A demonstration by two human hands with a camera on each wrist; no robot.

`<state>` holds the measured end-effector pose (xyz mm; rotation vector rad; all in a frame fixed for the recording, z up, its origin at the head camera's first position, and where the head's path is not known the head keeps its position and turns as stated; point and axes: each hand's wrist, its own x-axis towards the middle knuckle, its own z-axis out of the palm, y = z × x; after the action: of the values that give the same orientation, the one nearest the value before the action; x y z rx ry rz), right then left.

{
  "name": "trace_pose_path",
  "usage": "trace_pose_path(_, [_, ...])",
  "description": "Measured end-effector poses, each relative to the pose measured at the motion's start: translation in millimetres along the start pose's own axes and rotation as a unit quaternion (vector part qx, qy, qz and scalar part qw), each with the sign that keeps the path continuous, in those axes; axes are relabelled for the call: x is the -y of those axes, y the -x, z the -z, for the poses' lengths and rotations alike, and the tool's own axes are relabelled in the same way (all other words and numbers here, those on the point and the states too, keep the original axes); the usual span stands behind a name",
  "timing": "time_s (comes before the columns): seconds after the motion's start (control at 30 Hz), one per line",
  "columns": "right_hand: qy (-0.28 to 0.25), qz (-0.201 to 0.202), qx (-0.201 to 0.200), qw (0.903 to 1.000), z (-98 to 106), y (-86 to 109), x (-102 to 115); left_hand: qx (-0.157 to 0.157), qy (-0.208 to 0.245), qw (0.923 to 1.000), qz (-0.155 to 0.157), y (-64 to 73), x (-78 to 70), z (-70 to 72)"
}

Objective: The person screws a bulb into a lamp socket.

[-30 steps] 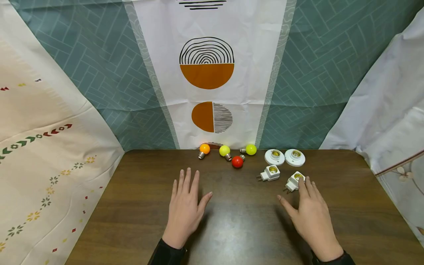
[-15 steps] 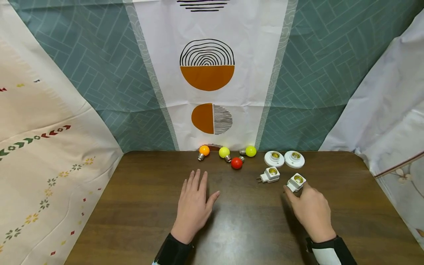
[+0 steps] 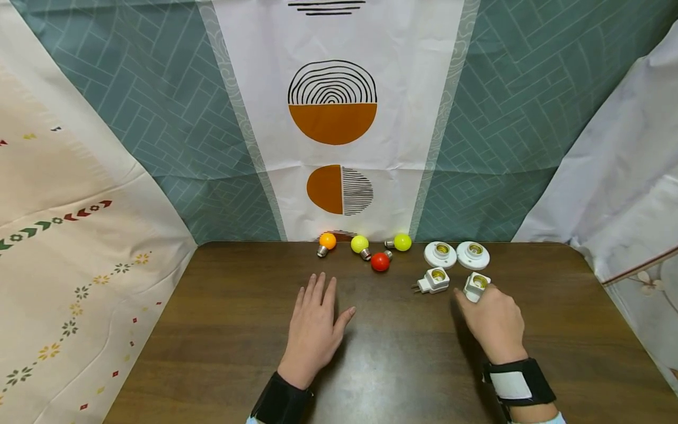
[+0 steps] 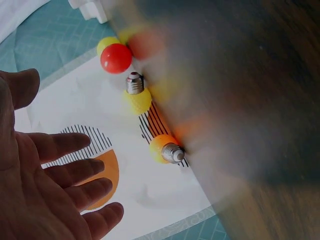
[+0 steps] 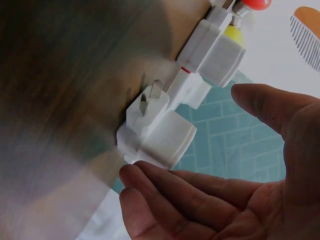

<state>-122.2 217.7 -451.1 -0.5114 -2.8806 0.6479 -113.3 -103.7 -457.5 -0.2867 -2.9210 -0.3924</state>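
Note:
My right hand (image 3: 492, 324) reaches to the nearer white plug-in bulb socket (image 3: 477, 286), thumb on one side and fingers on the other. In the right wrist view, fingertips lie right at the side of that socket (image 5: 167, 137), its two flat prongs facing the camera, while the thumb (image 5: 257, 102) stands apart from it. A second plug-in socket (image 3: 434, 281) lies to the left, prongs pointing left. My left hand (image 3: 315, 330) is spread low over the table, fingers toward the bulbs and holding nothing. Its slightly bent fingers (image 4: 75, 172) show in the left wrist view.
Two round white lamp holders (image 3: 440, 255) stand at the table's back edge. Left of them lie an orange bulb (image 3: 328, 240), a red bulb (image 3: 379, 262) and two yellow-green bulbs (image 3: 359, 243). A patterned cloth (image 3: 331, 194) hangs behind the brown table (image 3: 212, 330).
My right hand has gone from spread to bent round the nearer plug-in socket, which has turned and shifted slightly away. My left hand has slid a little to the right.

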Motion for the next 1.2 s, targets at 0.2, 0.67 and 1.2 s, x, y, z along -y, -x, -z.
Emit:
trace_pose_path(0.2, [0.005,-0.009,0.001,0.9999,-4,-15.4,-4,0.032,0.018,0.9993,-0.001,-2.1,-2.1,-3.3])
trace_pose_path(0.67, [0.013,-0.044,0.038,0.9982,-8,-36.1,-12,0.053,0.032,0.9981,-0.007,-5.9,-3.9,-5.3])
trace_pose_path(1.2, [-0.014,0.023,-0.02,0.9994,7,-35.2,-11,0.045,0.012,0.9989,-0.009,-11.4,0.7,-7.7])
